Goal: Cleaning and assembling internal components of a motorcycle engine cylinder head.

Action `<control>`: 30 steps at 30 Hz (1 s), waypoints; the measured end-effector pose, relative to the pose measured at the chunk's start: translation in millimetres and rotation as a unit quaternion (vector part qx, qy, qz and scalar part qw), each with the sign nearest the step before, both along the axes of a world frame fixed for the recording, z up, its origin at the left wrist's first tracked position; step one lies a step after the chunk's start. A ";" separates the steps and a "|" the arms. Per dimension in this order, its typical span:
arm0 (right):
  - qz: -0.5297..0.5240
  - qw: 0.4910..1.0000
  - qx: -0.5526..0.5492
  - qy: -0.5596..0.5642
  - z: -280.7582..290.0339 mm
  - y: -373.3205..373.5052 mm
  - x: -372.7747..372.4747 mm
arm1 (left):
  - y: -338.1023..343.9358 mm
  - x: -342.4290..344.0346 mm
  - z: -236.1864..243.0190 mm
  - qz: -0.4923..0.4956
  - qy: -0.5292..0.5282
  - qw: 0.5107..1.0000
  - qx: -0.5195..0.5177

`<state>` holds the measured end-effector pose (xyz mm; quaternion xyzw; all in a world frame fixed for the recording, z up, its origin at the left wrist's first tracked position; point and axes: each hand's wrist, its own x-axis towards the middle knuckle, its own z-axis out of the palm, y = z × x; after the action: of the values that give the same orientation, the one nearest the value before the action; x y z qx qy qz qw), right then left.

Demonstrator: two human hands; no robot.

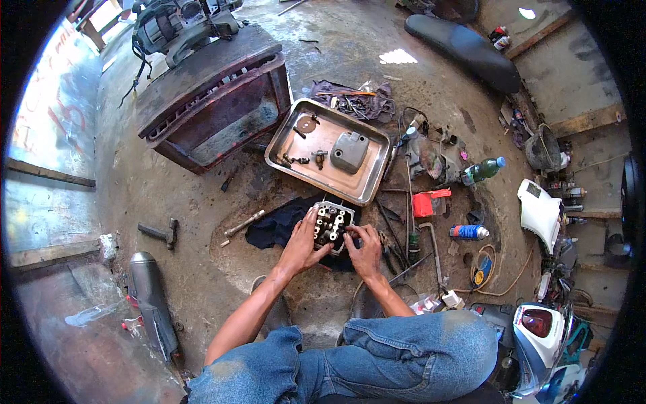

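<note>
A metal engine cylinder head (334,225) with pale valve parts on its upper face rests over a black cloth (274,224) on the floor. My left hand (300,241) grips it from the left, fingers along its side and thumb at the near edge. At its right edge, the fingers of my right hand (365,249) are bent together in a pinch; whatever is between them is hidden. Just beyond lies a metal tray (282,165) holding a grey cover (350,152), a round disc (306,124) and several small dark parts.
A hammer (161,233) and an exhaust muffler (151,296) lie to the left. Rightward are a red box (429,203), a spray can (469,231), a bottle (483,171) and scattered tools. A wooden cabinet (208,114) and a motorcycle seat (464,52) stand farther off.
</note>
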<state>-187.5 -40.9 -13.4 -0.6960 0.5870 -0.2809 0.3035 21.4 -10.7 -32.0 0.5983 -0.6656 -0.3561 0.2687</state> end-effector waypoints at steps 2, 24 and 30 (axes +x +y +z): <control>0.003 1.000 0.000 -0.005 2.6 -1.8 2.1 | 0.1 0.2 -0.1 0.000 0.001 1.000 0.005; 0.035 0.990 -0.011 0.135 5.6 -11.4 4.6 | 1.6 -1.7 1.3 0.003 0.003 1.000 -0.004; -0.005 0.989 -0.020 0.147 -1.2 -1.3 5.8 | -1.3 -3.2 -1.3 0.003 0.000 1.000 0.001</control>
<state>-181.7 -42.2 -14.6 -0.7325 0.6232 -0.1891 0.1983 18.2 -12.0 -33.3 0.6006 -0.6632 -0.3564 0.2692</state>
